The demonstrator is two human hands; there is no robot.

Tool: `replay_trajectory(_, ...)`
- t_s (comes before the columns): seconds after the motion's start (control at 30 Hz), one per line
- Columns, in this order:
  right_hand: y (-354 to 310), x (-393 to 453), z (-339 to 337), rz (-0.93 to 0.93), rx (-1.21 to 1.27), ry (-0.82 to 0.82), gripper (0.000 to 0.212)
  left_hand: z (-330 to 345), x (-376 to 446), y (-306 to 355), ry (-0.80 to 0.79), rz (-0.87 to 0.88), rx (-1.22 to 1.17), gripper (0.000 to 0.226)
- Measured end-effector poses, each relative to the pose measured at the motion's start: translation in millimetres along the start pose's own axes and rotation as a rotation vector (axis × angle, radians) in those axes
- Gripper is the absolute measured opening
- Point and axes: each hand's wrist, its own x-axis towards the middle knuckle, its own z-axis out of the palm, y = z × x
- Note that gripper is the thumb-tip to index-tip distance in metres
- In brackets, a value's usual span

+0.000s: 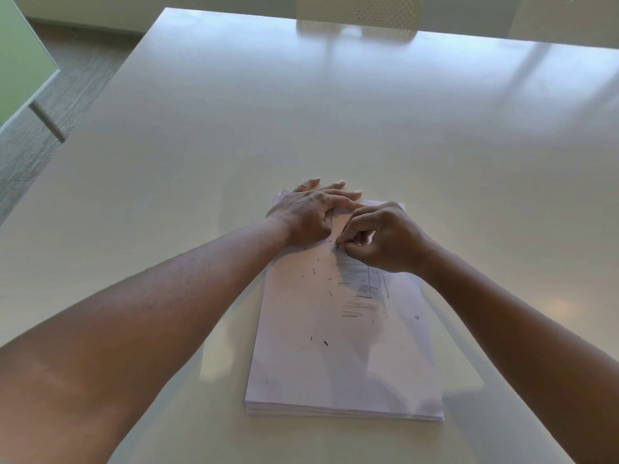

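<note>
From the head view, the stack of paper (341, 370) lies on the white table (234, 128), its long side running away from the person; the left hand (311, 212) lies flat with straight fingers, pressing down the stack's far end; the right hand (385, 239), fingers curled, pinches a small dark bit (337, 244) against the top sheet just beside the left thumb, though what the bit is I cannot tell. More dark specks (325, 343) lie scattered along the stack's middle, beside grey pencil marks (361, 306). To do this well, I judge, keep the left palm firm so the top sheet cannot slide or crease; keep the pinch light and low; a chair (358, 15) stands well beyond the stack's far end.
</note>
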Motion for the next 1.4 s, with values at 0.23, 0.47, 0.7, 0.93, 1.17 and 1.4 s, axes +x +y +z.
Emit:
replay_trajectory(0.23,16.5,3.4,-4.2,0.147,-0.097,0.181,0.008,1.3,0.3,-0.8,0.013,0.028,0.008,0.059)
replay_trajectory(0.47,7.6,-3.8,-9.8,-0.026,-0.043,-0.020,0.009,12.5,10.1,-11.8,0.079,0.114,0.029,0.061)
replay_trajectory(0.7,22.0,5.6,-11.2,0.116,-0.125,0.175,0.011,15.3,12.9,-15.5,0.101,0.184,0.039,0.039)
replay_trajectory(0.93,6.7,-5.9,-13.5,-0.065,-0.051,-0.040,0.010,14.6,14.2,-16.9,0.102,0.184,0.045,0.037)
replay_trajectory(1.17,19.9,2.6,-12.5,0.043,-0.148,0.150,0.010,15.3,13.4,-17.2,0.095,0.200,0.049,0.037)
replay_trajectory(1.4,7.3,-8.7,-14.2,-0.083,-0.066,-0.032,0.009,13.1,12.9,-15.9,0.093,0.190,0.054,0.036)
